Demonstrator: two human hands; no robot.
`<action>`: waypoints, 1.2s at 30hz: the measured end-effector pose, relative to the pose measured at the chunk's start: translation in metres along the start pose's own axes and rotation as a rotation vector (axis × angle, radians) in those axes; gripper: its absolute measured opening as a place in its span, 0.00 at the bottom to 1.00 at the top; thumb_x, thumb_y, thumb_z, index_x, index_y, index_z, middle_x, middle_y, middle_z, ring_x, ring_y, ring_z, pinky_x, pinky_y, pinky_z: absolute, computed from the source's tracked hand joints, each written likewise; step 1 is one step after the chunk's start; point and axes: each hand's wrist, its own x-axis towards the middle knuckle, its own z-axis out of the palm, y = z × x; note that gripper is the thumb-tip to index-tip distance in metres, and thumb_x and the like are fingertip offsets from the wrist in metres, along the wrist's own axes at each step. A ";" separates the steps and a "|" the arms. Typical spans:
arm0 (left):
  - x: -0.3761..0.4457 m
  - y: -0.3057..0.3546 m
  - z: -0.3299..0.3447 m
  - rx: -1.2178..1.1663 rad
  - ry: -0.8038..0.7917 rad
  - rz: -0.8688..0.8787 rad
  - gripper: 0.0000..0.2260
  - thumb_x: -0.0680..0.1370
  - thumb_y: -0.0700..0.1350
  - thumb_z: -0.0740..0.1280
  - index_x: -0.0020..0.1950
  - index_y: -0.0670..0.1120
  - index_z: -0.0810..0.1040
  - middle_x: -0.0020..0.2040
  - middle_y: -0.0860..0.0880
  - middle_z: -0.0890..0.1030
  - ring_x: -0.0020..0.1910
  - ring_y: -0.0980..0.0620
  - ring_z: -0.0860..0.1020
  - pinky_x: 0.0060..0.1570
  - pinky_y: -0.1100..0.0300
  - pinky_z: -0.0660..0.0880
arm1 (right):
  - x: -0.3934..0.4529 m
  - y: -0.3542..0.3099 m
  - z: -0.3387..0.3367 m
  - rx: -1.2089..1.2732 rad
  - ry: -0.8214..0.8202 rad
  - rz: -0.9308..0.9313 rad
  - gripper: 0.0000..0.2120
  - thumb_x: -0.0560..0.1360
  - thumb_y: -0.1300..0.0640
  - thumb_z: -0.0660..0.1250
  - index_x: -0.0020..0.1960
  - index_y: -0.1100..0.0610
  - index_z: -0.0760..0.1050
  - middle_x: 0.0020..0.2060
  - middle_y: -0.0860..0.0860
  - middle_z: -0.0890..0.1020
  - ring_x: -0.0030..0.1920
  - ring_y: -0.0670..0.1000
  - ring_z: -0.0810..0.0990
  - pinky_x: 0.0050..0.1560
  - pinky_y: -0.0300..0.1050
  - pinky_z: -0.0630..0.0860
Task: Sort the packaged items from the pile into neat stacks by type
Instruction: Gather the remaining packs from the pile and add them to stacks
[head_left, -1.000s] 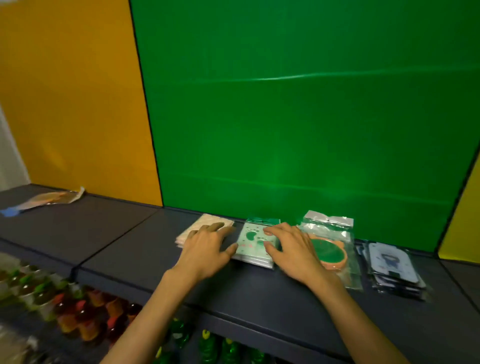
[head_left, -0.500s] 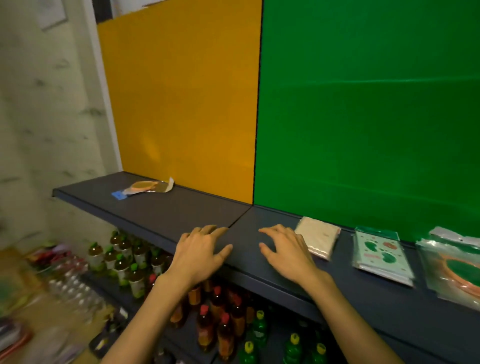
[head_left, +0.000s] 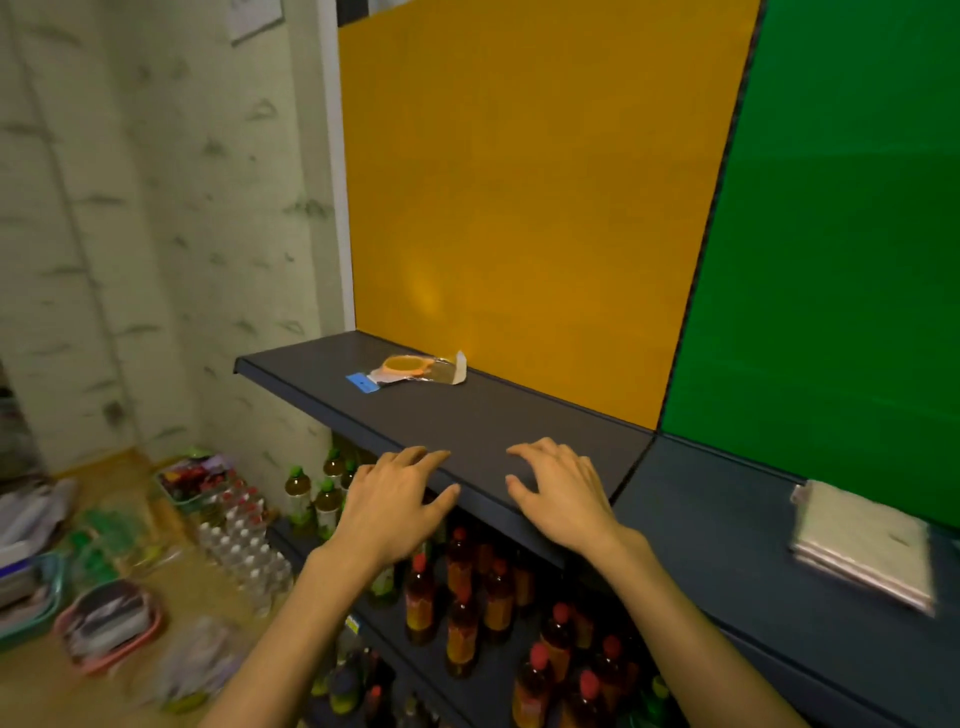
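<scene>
Packet (head_left: 410, 370) alone on dark shelf (head_left: 483, 421), yellow panel (head_left: 519, 208) behind.

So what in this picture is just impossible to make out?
- Head view: the beige stack is motion-blurred; what the packs hold is unreadable.
- The floor baskets at lower left are smeared by blur; contents unclear.
- The packet with an orange ring on the far shelf is too small for its label to read.
- Lower bottles are partly hidden behind the arms and shelf edge.

Both hands empty over dark shelf (head_left: 467, 415); left hand (head_left: 395, 499), right hand (head_left: 563, 493) spread.
</scene>
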 end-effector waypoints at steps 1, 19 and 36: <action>0.007 -0.013 0.002 -0.001 -0.005 -0.004 0.28 0.79 0.67 0.52 0.76 0.59 0.64 0.74 0.52 0.70 0.70 0.48 0.71 0.62 0.47 0.73 | 0.013 -0.007 0.006 0.002 0.000 -0.005 0.22 0.79 0.43 0.59 0.72 0.46 0.68 0.66 0.49 0.74 0.66 0.53 0.72 0.63 0.53 0.67; 0.203 -0.210 0.020 -0.026 -0.054 0.050 0.23 0.80 0.63 0.57 0.73 0.57 0.70 0.73 0.51 0.72 0.68 0.49 0.73 0.64 0.46 0.73 | 0.249 -0.070 0.099 0.004 0.023 0.083 0.22 0.79 0.42 0.60 0.71 0.47 0.69 0.66 0.50 0.74 0.65 0.53 0.72 0.63 0.53 0.68; 0.372 -0.276 0.105 -0.123 -0.133 0.263 0.21 0.78 0.59 0.60 0.70 0.56 0.74 0.67 0.49 0.78 0.63 0.46 0.77 0.59 0.51 0.72 | 0.317 -0.061 0.156 -0.122 -0.019 0.388 0.24 0.79 0.42 0.60 0.72 0.48 0.67 0.68 0.49 0.72 0.66 0.52 0.71 0.65 0.51 0.69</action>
